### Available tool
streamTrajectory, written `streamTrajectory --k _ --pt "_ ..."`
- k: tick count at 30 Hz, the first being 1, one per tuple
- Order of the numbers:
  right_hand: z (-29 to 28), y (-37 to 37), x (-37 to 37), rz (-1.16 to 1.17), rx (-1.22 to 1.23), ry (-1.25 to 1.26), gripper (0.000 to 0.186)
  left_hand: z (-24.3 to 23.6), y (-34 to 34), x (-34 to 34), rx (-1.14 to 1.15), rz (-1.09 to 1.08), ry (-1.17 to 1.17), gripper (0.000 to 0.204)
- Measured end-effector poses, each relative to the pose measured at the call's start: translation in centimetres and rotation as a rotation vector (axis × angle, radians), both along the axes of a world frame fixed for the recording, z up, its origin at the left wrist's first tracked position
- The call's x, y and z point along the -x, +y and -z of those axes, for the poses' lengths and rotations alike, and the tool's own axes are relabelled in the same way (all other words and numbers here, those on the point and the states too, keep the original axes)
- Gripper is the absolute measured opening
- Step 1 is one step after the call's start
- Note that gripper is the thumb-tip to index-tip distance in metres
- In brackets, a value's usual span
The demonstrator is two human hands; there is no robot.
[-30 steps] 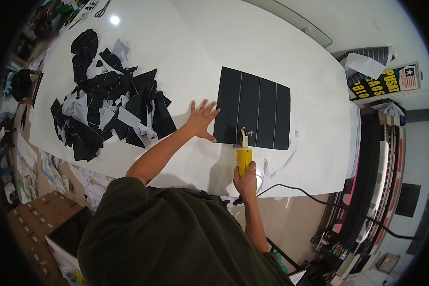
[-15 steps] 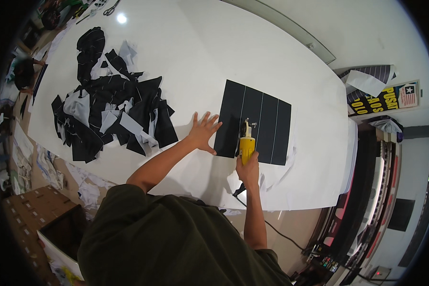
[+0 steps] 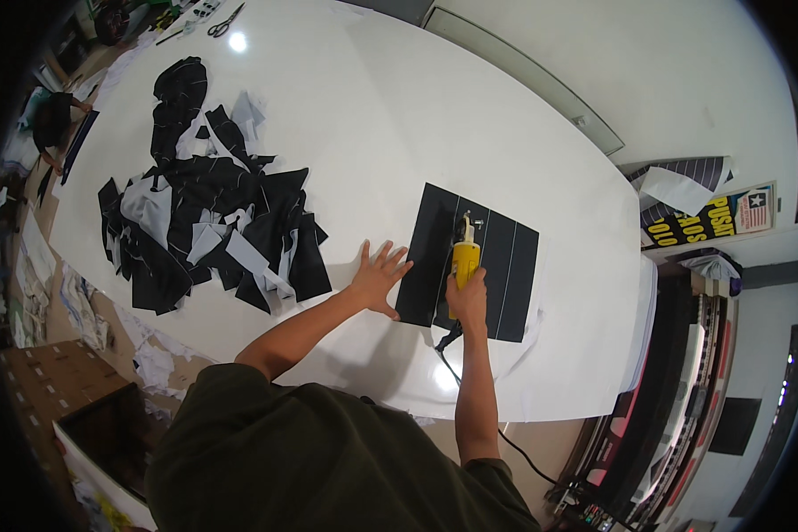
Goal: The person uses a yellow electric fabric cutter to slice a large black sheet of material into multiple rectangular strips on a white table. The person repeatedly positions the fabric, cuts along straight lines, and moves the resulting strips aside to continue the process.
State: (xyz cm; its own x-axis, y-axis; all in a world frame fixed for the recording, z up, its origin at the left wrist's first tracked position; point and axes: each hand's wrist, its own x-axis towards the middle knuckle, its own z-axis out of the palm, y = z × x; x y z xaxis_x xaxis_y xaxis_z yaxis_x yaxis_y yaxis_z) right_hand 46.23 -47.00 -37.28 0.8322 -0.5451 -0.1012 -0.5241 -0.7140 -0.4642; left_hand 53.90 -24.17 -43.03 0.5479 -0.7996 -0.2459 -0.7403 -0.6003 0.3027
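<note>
The right hand (image 3: 470, 298) clasped a yellow cutter (image 3: 465, 260), black cloth (image 3: 496, 277) beneath its fingers; the left hand (image 3: 377, 284) lay empty, fingers spread wide, the cloth's edge beside their tips.

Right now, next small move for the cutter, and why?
Probably ease the yellow cutter, held in the right hand, slightly forward: the dark cloth shows a little beyond its head, and the left hand lies spread by the cloth's left edge.
</note>
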Motion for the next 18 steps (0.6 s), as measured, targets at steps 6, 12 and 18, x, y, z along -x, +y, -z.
streamTrajectory --k 6,12,18 --pt "-0.2 -1.1 -3.4 0.004 0.006 0.004 0.056 0.4 0.1 0.0 0.050 -0.010 -0.015 0.138" --pt "-1.0 -1.6 -6.2 0.015 -0.013 0.016 0.056 0.5 0.3 0.1 0.086 -0.022 -0.013 0.138" --pt "-1.0 -2.3 -8.3 0.024 -0.028 0.027 0.055 0.4 0.3 0.2 0.090 -0.035 -0.001 0.138"
